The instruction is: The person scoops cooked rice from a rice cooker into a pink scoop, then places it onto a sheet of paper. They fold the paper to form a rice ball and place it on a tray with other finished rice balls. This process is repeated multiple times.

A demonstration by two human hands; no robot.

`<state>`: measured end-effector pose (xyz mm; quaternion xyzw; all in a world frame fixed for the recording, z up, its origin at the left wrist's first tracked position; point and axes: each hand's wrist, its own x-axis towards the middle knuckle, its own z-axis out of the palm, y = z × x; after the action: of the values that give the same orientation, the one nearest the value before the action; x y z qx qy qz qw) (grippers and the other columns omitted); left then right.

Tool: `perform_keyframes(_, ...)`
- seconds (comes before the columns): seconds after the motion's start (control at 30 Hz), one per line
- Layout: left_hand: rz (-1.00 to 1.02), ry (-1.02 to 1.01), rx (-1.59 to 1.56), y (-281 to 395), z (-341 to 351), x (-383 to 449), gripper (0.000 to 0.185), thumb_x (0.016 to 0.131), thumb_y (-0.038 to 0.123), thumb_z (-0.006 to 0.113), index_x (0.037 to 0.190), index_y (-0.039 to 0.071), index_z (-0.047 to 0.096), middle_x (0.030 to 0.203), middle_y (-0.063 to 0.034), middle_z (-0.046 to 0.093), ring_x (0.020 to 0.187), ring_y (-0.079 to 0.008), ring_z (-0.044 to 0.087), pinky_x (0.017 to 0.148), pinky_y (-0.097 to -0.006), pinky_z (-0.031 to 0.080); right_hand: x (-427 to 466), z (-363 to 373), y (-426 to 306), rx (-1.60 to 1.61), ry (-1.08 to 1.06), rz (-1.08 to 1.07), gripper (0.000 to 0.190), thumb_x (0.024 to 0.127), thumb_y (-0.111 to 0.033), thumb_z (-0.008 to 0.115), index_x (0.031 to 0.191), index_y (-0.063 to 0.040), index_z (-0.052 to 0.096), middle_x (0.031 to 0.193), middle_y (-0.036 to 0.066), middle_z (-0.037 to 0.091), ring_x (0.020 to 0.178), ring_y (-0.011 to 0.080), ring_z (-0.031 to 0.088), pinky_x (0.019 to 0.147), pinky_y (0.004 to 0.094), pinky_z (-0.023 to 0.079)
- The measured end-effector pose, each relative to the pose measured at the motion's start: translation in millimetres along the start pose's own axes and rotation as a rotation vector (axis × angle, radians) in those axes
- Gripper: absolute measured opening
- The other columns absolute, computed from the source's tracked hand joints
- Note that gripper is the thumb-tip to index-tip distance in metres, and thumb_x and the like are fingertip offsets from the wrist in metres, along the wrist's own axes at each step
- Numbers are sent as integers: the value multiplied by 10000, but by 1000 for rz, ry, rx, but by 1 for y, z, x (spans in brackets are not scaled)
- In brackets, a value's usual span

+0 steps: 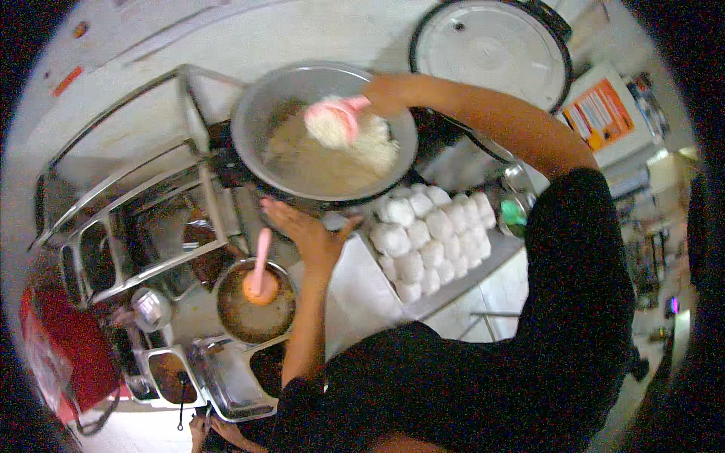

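My right hand (391, 93) grips the handle of a pink scoop (357, 105), which is heaped with pale grains that look like cooked rice. Under it is a large grey metal pot (255, 110) holding more pale grains (374, 150), piled higher on the right side. Just below the pot's near rim, my left hand (314, 235) is spread with fingers apart and holds nothing; whether it touches the pot I cannot tell. Beside that hand, a round metal pan (226, 325) of brownish food has a pink-handled ladle (261, 260) in it.
White rounded bundles (430, 235) are stacked on the counter at right. A large round lid (490, 51) stands behind. Metal food containers (235, 376), a metal frame (147, 277) and a red bag (71, 351) lie left. Another person's hands (218, 430) show at the bottom.
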<state>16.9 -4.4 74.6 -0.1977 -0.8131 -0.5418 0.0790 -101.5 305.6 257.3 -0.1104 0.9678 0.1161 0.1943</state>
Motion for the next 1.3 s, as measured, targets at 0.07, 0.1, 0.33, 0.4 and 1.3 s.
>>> perform_keyframes(0.07,38,-5,19,-5,1,1,1632,600,661,889,1491,-229,-149,1587,-459,-159,1513,-580,-114,1249,-618,-11,17,20,7,-253,147,152,291,944,-272,599,967,-24,749,913,199,750,910,388,735,761,507,585)
perform_keyframes(0.1,232,84,219,-7,4,1,1625,608,649,890,1490,-227,-156,1584,-464,-157,1512,-583,-119,1246,-626,-13,29,29,8,-372,217,164,208,888,-197,630,914,-39,765,898,167,759,891,357,748,731,479,598)
perform_keyframes(0.33,129,46,159,-20,13,-2,1635,616,682,878,1552,-76,-227,1600,-422,-208,1516,-565,-140,1237,-636,-16,62,44,-24,-234,-66,-1,282,847,-294,709,890,-26,785,900,179,760,852,381,742,729,496,590)
perform_keyframes(0.4,244,118,168,-20,14,-1,1626,618,692,867,1559,-67,-221,1607,-426,-170,1514,-579,-125,1225,-664,-6,58,34,-27,-262,-60,-125,279,859,-269,701,897,-4,781,929,198,759,874,397,738,724,515,582)
perform_keyframes(1.3,174,334,160,39,-24,-3,1032,820,494,811,1523,-60,298,1560,-348,232,1430,-508,259,1187,-595,209,-122,24,-42,1745,-54,178,220,1024,-270,541,1076,-82,641,667,-50,534,453,75,448,375,276,383)
